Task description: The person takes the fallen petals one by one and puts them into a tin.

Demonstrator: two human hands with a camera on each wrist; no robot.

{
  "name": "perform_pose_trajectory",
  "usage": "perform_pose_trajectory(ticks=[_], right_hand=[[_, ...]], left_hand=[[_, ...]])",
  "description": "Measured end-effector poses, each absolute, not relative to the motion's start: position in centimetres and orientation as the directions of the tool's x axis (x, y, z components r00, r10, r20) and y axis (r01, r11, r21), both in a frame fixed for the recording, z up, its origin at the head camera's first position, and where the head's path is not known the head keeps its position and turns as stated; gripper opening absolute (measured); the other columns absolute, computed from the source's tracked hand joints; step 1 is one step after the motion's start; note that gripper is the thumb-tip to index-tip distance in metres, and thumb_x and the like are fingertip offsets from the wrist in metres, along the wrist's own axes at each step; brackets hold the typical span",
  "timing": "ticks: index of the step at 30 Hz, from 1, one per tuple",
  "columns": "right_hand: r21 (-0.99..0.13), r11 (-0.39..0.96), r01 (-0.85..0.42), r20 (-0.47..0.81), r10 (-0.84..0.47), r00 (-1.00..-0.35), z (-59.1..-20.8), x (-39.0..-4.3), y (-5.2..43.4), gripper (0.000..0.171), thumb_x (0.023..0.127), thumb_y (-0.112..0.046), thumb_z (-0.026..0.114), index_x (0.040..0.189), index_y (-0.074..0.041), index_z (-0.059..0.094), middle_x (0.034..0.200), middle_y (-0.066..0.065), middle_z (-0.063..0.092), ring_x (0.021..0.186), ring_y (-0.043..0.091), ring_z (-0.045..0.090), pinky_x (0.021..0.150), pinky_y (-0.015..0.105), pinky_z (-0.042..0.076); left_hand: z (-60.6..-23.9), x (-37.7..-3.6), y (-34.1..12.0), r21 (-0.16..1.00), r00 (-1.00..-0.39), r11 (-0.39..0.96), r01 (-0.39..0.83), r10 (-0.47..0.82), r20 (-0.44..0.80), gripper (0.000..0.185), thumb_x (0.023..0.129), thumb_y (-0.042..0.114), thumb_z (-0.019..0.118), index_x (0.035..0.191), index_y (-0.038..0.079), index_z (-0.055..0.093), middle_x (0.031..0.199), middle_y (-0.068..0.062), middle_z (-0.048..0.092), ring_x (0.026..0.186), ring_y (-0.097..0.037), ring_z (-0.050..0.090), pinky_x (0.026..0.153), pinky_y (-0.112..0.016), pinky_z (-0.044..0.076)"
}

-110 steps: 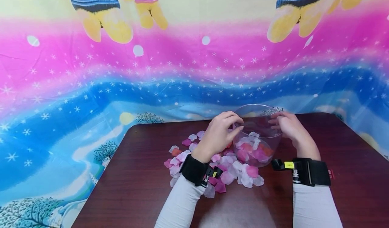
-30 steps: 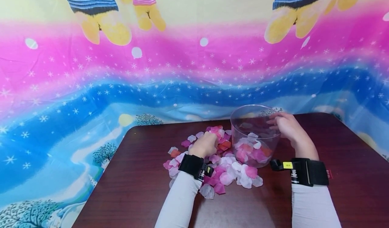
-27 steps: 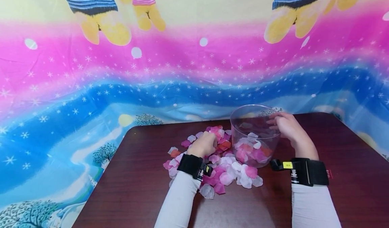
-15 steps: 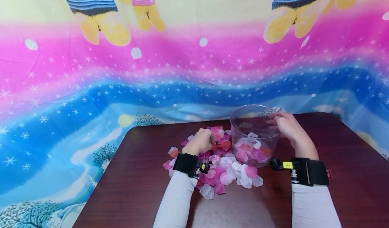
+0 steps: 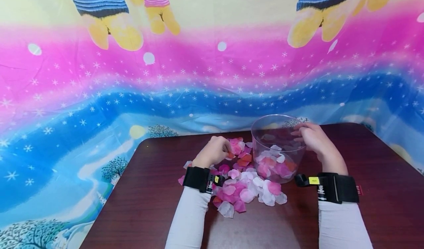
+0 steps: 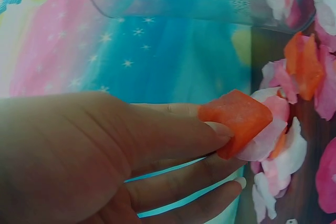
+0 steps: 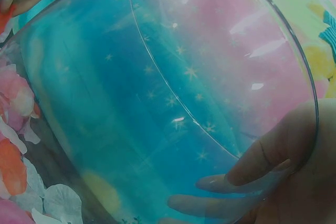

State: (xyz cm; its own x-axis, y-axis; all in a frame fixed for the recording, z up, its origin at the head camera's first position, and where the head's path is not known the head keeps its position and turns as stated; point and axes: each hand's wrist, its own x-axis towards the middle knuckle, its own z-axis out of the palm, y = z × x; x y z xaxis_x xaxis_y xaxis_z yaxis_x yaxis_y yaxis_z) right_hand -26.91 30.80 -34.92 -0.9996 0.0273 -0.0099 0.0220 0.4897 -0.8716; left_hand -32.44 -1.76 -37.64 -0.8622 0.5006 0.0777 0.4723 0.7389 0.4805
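The right hand (image 5: 313,138) wrapped the clear tub (image 5: 278,149), steadying it. Just left of the tub, the left hand (image 5: 215,151) pinched several petals (image 6: 247,121), orange outermost, probably lifted from the loose pile (image 5: 245,190).

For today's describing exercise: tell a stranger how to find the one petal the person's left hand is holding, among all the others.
Start at the dark wooden table and find the clear plastic tub near its far edge. Just left of it, above the loose petals, the left hand pinches an orange petal. It alone is lifted off the table; the other petals lie flat.
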Motion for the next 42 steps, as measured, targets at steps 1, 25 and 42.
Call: perform_pose_trajectory(ticks=[1, 25, 42], right_hand=[[-0.872, 0.489, 0.023, -0.011, 0.027, -1.000, -34.9, -26.9, 30.8, 0.055, 0.103, -0.015, 0.019, 0.150, 0.010, 0.033, 0.148, 0.035, 0.044, 0.132, 0.051, 0.048, 0.095, 0.056, 0.049], [-0.880, 0.475, 0.031, -0.023, 0.022, -0.999, -34.9, -26.9, 30.7, 0.056, 0.101, -0.011, 0.017, 0.151, 0.010, 0.032, 0.150, 0.034, 0.042, 0.134, 0.051, 0.046, 0.099, 0.060, 0.046], [-0.872, 0.488, 0.032, -0.028, 0.016, -0.999, -34.7, -26.8, 30.7, 0.056, 0.101, -0.010, 0.019, 0.151, 0.009, 0.033, 0.151, 0.034, 0.042, 0.134, 0.051, 0.045, 0.096, 0.059, 0.046]], left_hand=[[-37.5, -32.4, -1.9, 0.479, -0.862, 0.739, 0.474, 0.500, 0.082, 0.016, 0.093, -0.004, 0.068, 0.098, 0.006, 0.078, 0.092, -0.004, 0.073, 0.084, -0.016, 0.066, 0.078, -0.031, 0.058], [-32.2, -28.9, -0.9, 0.463, -0.648, 0.456, 0.760, 0.475, 0.595, 0.015, 0.096, 0.001, 0.069, 0.108, 0.006, 0.076, 0.103, -0.005, 0.075, 0.097, -0.016, 0.071, 0.087, -0.026, 0.057], [-33.0, -27.0, 3.8, 0.241, -0.458, 0.402, 0.884, 0.636, 0.620, 0.015, 0.097, 0.001, 0.067, 0.109, 0.007, 0.076, 0.105, -0.002, 0.073, 0.090, -0.010, 0.065, 0.085, -0.011, 0.050]])
